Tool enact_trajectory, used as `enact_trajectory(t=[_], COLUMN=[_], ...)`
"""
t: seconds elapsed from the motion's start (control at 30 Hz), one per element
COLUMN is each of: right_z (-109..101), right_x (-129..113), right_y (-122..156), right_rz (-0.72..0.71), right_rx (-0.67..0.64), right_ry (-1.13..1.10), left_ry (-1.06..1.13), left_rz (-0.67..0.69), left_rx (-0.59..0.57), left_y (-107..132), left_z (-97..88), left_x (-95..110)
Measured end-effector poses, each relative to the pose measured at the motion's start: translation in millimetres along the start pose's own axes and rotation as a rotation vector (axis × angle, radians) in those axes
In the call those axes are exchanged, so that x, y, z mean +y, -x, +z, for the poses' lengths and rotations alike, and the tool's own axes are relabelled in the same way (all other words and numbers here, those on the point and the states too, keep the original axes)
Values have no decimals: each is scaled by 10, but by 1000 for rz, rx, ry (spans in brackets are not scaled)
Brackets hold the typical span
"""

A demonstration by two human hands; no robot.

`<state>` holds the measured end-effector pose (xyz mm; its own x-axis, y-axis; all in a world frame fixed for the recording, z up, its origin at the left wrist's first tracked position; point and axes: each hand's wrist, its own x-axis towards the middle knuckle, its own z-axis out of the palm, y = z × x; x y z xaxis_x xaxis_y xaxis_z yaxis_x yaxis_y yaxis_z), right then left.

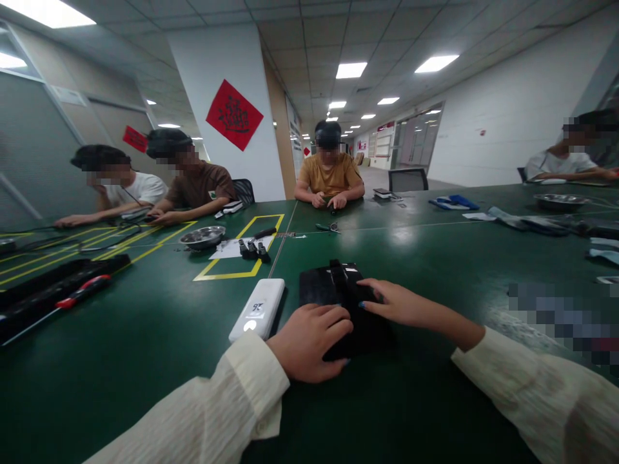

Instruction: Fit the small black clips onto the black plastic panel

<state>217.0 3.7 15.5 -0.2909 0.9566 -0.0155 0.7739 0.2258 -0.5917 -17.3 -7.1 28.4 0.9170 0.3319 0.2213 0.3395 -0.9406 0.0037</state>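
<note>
A flat, glossy black case (316, 283) lies on the green table in front of me, with a dark band (337, 274) upright across its far part. My left hand (314, 341) rests over its near left side, fingers bent on the dark surface and thumb apart. From the right, my right hand (399, 303) reaches onto the case, index finger and thumb spread at its right side. Both hands touch the case without visibly gripping it. Left of the case lies a white power bank (258, 308) with a lit display. My hands hide part of the case.
Ahead left are a metal bowl (202, 237), black cylindrical parts (254, 250) on paper and yellow tape (227, 278). A red-handled screwdriver (84, 291) lies by a black tray (53, 283). Pliers (329, 227) lie farther off. Several people sit around the table (435, 251).
</note>
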Motion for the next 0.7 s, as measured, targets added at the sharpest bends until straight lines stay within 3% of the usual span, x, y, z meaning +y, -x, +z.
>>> enact_trajectory(t=[0.1,0.2,0.3,0.5,0.7], right_z=[40,57,25,-23,-154], right_x=[25,9,-19,-39,-138], right_y=[38,19,4,43,49], right_rz=[-38,-81,-94,81,173], right_rx=[68,64,57,-37,-24], right_ry=[192,211,147,-119,-321], left_ry=[-8,-17,-9,-124,-65], left_rz=[13,-3,-19,98,80], left_rx=[-1,6,26,82,256], left_y=[3,2,0,44,87], left_z=[4,4,27,115,159], left_x=[-8,-25,-21,1,-61])
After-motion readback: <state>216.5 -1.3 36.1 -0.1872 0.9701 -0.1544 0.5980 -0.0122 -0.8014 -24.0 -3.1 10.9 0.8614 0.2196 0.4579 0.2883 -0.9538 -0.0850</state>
